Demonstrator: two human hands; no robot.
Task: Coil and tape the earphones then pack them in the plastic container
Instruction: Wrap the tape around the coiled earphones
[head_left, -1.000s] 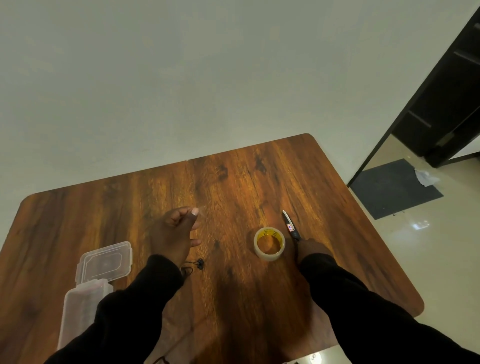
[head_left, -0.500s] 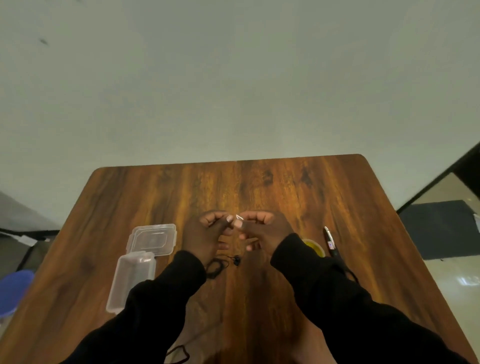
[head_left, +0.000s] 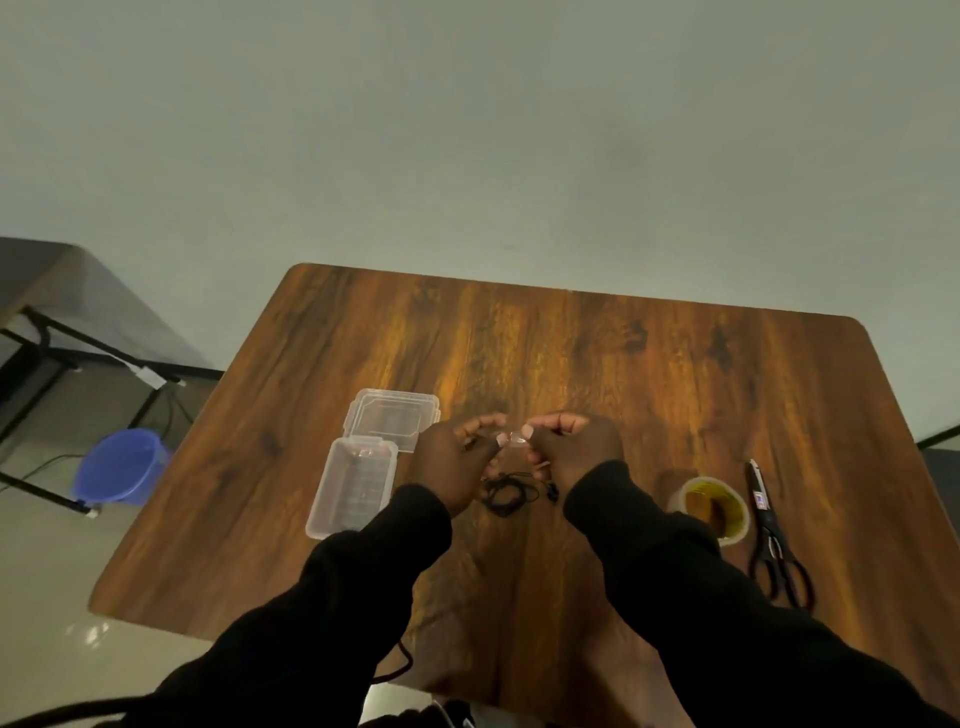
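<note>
The black coiled earphones (head_left: 506, 494) lie on the wooden table (head_left: 597, 364), just below and between my hands. My left hand (head_left: 457, 462) and my right hand (head_left: 571, 452) are raised side by side above the coil, thumbs and forefingers pinching the two ends of a short clear strip of tape (head_left: 514, 439). The clear plastic container (head_left: 353, 486) lies open to the left of my left hand, its hinged lid (head_left: 392, 423) flat behind it. A roll of clear tape (head_left: 711, 506) sits to the right of my right forearm.
Black-handled scissors (head_left: 774, 540) lie at the right of the tape roll, near the table's right edge. A blue bucket (head_left: 122, 467) stands on the floor at the left under a dark-framed table (head_left: 47, 291). A thin black cable (head_left: 400, 665) hangs off the near table edge.
One second ago my right hand rested by the tape roll and scissors; it then came to meet my left hand, and both now hold the tape strip. The view has swung left.
</note>
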